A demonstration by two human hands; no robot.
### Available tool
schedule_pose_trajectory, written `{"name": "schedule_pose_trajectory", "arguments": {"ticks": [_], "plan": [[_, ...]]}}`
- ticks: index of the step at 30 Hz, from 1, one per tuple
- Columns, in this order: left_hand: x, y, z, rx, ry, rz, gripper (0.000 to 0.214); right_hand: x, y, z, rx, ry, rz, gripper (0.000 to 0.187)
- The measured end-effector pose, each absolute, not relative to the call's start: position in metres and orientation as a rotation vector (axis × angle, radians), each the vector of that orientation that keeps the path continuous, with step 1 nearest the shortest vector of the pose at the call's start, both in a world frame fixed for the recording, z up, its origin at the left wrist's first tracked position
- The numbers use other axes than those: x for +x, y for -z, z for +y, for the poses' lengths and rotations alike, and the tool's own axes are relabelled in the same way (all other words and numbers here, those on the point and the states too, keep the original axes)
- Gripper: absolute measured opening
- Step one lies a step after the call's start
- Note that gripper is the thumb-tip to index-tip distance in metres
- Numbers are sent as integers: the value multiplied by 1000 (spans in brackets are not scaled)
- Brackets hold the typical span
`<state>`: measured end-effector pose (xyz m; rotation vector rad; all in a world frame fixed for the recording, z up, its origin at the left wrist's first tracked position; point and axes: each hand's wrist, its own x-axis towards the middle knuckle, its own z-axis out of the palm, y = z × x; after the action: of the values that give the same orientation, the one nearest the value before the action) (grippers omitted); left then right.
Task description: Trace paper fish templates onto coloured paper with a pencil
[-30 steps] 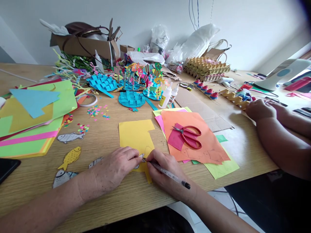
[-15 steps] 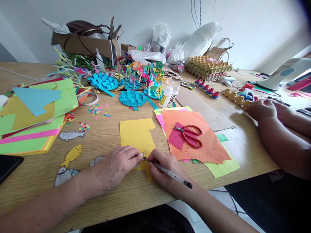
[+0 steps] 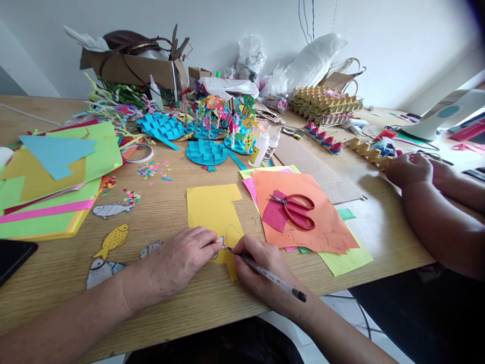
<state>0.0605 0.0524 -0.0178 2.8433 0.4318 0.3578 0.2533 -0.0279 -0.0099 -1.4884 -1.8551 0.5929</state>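
My right hand (image 3: 261, 268) is closed around a clear-barrelled ballpoint pen (image 3: 275, 278) with a black end. Its tip touches the yellow paper (image 3: 212, 205) beside a small white paper fish cutout (image 3: 221, 242). With the thumb and fingers together, my left hand (image 3: 189, 260) presses that cutout flat and hides much of it. A pencilled fish outline (image 3: 234, 232) shows on the yellow sheet just above. Left of my hands lie more fish cutouts: a yellow one (image 3: 112, 240), a white one (image 3: 112, 210), and a grey one (image 3: 102, 273) partly under my left forearm.
Red-handled scissors (image 3: 299, 210) rest on orange paper (image 3: 261, 184) at right. Glue bottles (image 3: 259, 149) stand behind, near blue woven paper pieces (image 3: 206, 153). Coloured sheets (image 3: 102, 141) and a black phone-like object (image 3: 15, 258) lie left. A co-worker's hands (image 3: 409, 169) work at an egg-carton strip (image 3: 367, 152).
The pen tip has shifted slightly right along the cutout's edge, and my right hand has moved slightly right with it. My left hand stays on the cutout.
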Motion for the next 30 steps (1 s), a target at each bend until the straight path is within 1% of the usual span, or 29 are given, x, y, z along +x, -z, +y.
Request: {"name": "schedule_pose_trajectory", "arguments": {"ticks": [6,13,30], "plan": [[58,18,54,2834,-351,403,31,253,9,-30,-1474,-574,-1861,14],[59,16,55,2829,-311,409,30,253,10,-31,-1474,-595,-1857,13],[58,16,54,2812,-349,414,29,255,6,-28,-1524,-669,-1823,12]]}}
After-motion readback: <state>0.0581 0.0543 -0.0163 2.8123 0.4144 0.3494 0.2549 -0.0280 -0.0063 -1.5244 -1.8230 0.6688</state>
